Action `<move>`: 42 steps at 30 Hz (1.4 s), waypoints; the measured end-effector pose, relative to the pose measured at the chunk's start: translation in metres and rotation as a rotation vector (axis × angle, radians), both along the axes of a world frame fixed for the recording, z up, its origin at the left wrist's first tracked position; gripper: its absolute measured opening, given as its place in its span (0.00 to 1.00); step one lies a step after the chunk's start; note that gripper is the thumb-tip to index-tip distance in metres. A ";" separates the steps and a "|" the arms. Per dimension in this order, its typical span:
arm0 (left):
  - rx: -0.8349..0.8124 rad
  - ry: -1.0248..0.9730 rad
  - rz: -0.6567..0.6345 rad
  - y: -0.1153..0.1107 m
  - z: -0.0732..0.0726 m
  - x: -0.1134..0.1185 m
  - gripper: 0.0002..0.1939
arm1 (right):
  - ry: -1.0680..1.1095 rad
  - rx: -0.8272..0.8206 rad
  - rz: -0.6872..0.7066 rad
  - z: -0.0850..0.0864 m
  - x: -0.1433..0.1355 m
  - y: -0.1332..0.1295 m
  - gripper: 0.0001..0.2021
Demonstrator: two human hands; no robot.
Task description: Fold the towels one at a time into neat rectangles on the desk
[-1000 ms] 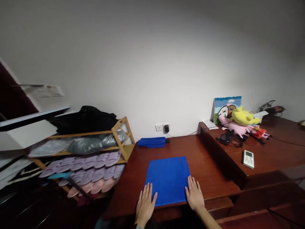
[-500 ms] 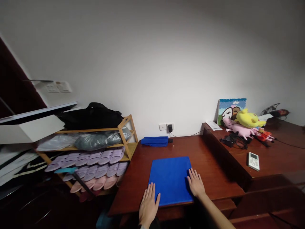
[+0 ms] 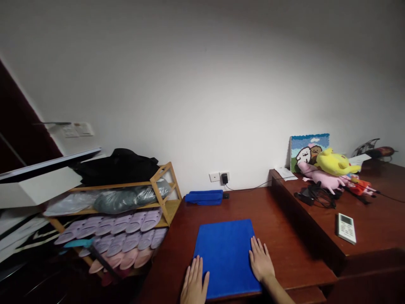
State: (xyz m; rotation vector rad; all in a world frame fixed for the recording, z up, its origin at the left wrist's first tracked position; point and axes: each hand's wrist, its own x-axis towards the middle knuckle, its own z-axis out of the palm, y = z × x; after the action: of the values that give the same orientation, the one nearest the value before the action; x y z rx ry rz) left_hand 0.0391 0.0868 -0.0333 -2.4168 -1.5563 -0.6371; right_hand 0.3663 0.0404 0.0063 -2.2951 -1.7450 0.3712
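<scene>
A blue cloth (image 3: 226, 257) lies spread flat as a near square on the reddish-brown table (image 3: 171, 257). My left hand (image 3: 194, 282) rests at its left edge, palm down, fingers stretched out and thumb apart over the cloth. On the opposite side, my right hand (image 3: 261, 259) lies flat on the right edge, fingers extended and pointing away from me. Neither hand grips anything. Farther back on the same table, near the wall, sits a folded blue cloth (image 3: 204, 197).
To the left stands a wooden rack (image 3: 167, 207) with lilac and pink slippers and a black bag (image 3: 117, 166) on top. The right-hand desk holds plush toys (image 3: 337, 162), a black cable, a picture and a white remote (image 3: 346, 228). A plug (image 3: 225, 178) sits in the wall socket.
The whole scene sits slightly lower in view, as the camera has tilted up a little. Both hands keep their flat places at the cloth's two sides.
</scene>
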 end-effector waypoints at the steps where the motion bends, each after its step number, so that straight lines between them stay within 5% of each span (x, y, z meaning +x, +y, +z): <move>1: 0.010 -0.008 -0.026 0.001 0.008 0.015 0.33 | 0.003 -0.012 -0.001 0.001 0.000 0.000 0.33; 6: -0.167 0.045 -0.319 0.008 0.050 0.125 0.30 | 0.016 -0.015 -0.002 0.004 0.001 0.000 0.34; 9: -0.309 0.078 -0.366 0.011 0.052 0.173 0.29 | -0.009 -0.033 0.014 0.004 0.001 -0.001 0.34; 11: -0.350 0.096 -0.367 0.013 0.045 0.184 0.29 | -0.033 -0.054 0.016 0.003 0.001 0.000 0.34; 15: -0.370 0.109 -0.334 0.025 0.032 0.153 0.28 | -0.067 -0.076 0.012 0.000 0.001 0.000 0.34; 20: -0.372 0.093 -0.013 0.052 0.035 0.061 0.32 | -0.089 -0.068 0.010 -0.004 0.001 0.001 0.34; 24: -0.308 0.067 0.073 0.062 0.029 0.013 0.33 | -0.103 -0.075 -0.006 -0.010 0.001 0.001 0.34; 36: -0.242 0.028 0.058 0.066 0.014 0.009 0.33 | -0.065 -0.046 -0.033 0.007 0.004 0.040 0.34; 42: -0.233 0.006 0.058 0.067 0.012 0.006 0.32 | -0.048 -0.037 -0.033 -0.006 0.010 0.057 0.36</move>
State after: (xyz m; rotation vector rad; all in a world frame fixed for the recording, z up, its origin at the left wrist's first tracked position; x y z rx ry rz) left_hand 0.0454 0.1542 -0.0208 -2.5209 -1.7801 -0.4607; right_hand 0.3763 0.0977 0.0000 -2.3749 -1.7340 0.3480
